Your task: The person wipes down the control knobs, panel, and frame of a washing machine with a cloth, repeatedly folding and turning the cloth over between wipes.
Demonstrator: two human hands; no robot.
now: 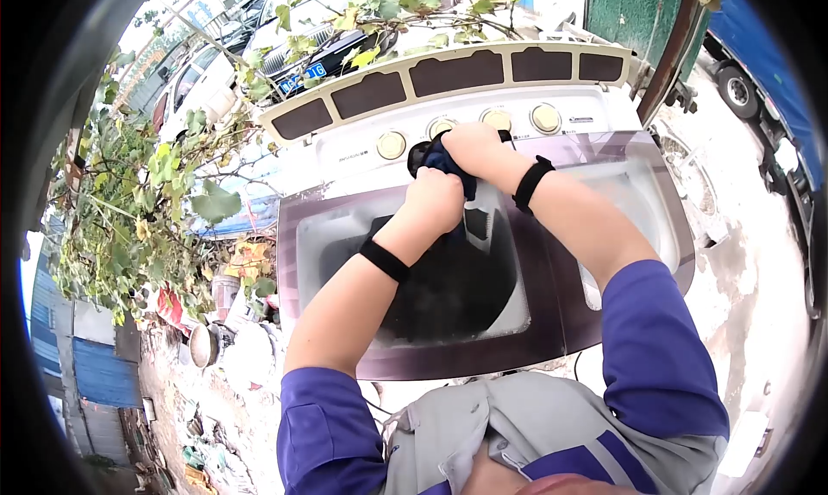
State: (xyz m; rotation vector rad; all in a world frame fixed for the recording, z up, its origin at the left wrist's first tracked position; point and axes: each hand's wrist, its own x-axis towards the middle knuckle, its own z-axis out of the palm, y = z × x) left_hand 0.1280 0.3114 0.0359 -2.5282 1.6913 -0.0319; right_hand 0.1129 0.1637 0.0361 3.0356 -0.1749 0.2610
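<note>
A twin-tub washing machine (pixel 543 322) with a purple-framed lid stands in front of me. Over the back of its lid, close to the control panel (pixel 345 157), both my hands grip a bunched dark blue-black cloth (pixel 424 155). My left hand (pixel 437 197) is closed on the lower part of it. Slightly higher and to the right, my right hand (pixel 477 153) is closed on the same cloth. Most of the cloth is hidden by the hands. Several round cream knobs line the panel, one being the left knob (pixel 391 145). Each wrist wears a black band.
Leafy vines (pixel 164 202) hang at the left and behind the machine. Parked cars (pixel 302 38) stand beyond. At the right are a rusty post (pixel 677 42) and a blue truck (pixel 772 55). A pan (pixel 204 346) and scattered clutter lie on the ground at left.
</note>
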